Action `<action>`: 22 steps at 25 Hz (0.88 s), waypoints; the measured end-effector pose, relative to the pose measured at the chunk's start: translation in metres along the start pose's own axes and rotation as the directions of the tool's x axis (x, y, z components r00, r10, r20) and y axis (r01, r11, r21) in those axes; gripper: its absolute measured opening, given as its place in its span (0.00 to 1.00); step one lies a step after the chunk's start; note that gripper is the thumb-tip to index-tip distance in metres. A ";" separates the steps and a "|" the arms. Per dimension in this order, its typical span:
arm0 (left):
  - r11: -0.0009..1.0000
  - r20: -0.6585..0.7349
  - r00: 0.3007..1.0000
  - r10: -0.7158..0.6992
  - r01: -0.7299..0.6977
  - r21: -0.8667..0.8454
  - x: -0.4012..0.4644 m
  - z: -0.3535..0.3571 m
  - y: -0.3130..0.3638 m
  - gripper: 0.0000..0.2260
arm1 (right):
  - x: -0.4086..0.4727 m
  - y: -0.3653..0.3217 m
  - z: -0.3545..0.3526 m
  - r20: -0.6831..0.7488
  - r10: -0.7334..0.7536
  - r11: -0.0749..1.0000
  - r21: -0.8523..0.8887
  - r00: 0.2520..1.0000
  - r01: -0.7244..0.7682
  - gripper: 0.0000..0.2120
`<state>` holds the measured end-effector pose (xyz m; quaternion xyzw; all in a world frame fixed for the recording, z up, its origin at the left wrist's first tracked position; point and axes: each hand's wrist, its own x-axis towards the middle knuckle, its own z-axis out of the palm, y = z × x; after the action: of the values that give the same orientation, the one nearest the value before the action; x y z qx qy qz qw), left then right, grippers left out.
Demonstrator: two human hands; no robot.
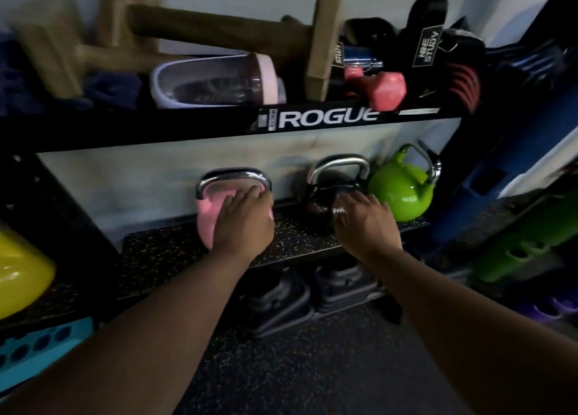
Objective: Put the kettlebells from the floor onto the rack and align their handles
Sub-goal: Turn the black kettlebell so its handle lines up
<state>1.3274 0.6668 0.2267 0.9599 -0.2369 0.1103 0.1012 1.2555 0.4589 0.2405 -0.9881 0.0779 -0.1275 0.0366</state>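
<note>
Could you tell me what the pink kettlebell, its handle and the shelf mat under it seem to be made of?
The pink kettlebell looks like metal under a smooth, slightly glossy pink coating, though the core is a guess. Its handle is bare polished metal, probably steel, judging by the bright mirror-like glints. The shelf mat looks like matte black rubber with pale flecks, as its speckled, non-reflective surface suggests.

Only 1 view is given, from a camera worn on the person's head. It looks forward and down at a black rack (200, 133) standing against a pale wall, from close range, at arm's reach of the middle shelf (162, 252). Both forearms stretch from the bottom edge toward the shelf. The wide lens bends the rack's edges, and the speckled floor (312, 367) fills the lower middle.
</note>
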 end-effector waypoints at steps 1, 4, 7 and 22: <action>1.000 -0.006 1.000 0.013 -0.013 0.004 0.014 0.007 0.011 0.12 | 0.007 0.015 0.004 0.005 0.010 1.000 -0.008 1.000 -0.010 0.11; 0.999 -0.006 0.999 0.047 -0.046 0.021 0.068 0.036 0.039 0.11 | 0.042 0.061 0.024 0.009 0.048 0.999 -0.025 0.999 -0.048 0.11; 0.999 0.012 0.999 0.040 -0.041 0.014 0.124 0.066 0.067 0.12 | 0.087 0.105 0.049 0.008 0.062 0.997 -0.046 0.998 -0.061 0.13; 0.929 -0.120 0.927 -0.355 0.335 -0.160 0.194 0.156 0.130 0.21 | 0.194 0.166 0.120 0.166 -0.077 0.893 0.451 0.983 -0.006 0.26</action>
<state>1.4581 0.4320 0.1469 0.9666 -0.0630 0.1446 0.2018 1.4477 0.2698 0.1573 -0.9616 0.0248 -0.0530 0.2683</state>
